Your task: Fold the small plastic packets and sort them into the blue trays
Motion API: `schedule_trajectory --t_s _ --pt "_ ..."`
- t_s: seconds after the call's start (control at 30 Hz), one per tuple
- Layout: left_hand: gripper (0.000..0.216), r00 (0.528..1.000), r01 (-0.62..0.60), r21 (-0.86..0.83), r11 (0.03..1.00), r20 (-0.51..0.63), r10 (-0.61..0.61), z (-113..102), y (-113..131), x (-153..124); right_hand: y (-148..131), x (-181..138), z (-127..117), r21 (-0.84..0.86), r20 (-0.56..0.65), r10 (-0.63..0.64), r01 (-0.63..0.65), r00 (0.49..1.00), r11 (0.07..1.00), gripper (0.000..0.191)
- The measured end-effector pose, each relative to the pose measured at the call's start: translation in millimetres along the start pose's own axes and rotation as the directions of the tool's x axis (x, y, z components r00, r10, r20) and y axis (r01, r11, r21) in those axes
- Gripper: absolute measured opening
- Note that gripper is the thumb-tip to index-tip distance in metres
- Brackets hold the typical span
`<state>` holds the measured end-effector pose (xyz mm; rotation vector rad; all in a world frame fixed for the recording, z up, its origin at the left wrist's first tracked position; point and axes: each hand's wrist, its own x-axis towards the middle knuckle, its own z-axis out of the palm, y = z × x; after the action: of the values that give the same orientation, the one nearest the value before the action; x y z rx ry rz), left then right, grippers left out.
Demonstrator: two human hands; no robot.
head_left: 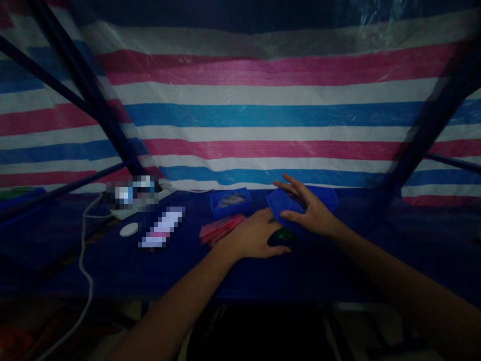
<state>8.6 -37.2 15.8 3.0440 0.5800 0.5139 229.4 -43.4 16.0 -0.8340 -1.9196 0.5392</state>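
My right hand [306,208] grips the near edge of a blue plastic tray [285,200] and tips it toward me, thumb on one side and fingers over the rim. My left hand [255,235] rests palm down on the dark blue table [150,271], fingers stretched toward a dark green object [282,234] just under the tilted tray. What the green object is I cannot make out in the dim light.
A second small blue tray [230,201] with pale contents stands behind my left hand, pink packets [220,229] beside it. A white oval item [129,229], blurred boxes [161,228] and a white cable [84,260] lie at left. A striped tarp [263,100] hangs behind, dark poles cross it.
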Motion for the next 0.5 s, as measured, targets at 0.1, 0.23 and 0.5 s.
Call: schedule_trajectory --t_s 0.1,0.23,0.5 --pt "0.059 0.998 -0.013 -0.038 0.999 0.064 0.015 6.3 0.8 1.6 0.7 0.1 4.6 -0.065 0.004 -0.034 0.034 0.999 0.997 0.098" --pt "0.067 0.996 0.035 -0.053 0.998 0.078 -0.031 5.4 1.8 2.1 -3.3 2.6 -12.5 -0.172 -0.095 -0.045 0.028 0.994 0.985 0.093" --pt "0.063 0.998 0.058 -0.061 0.996 0.022 -0.056 6.5 6.7 4.3 10.7 5.9 -66.8 -0.255 -0.542 -0.062 -0.094 0.838 0.962 0.062"
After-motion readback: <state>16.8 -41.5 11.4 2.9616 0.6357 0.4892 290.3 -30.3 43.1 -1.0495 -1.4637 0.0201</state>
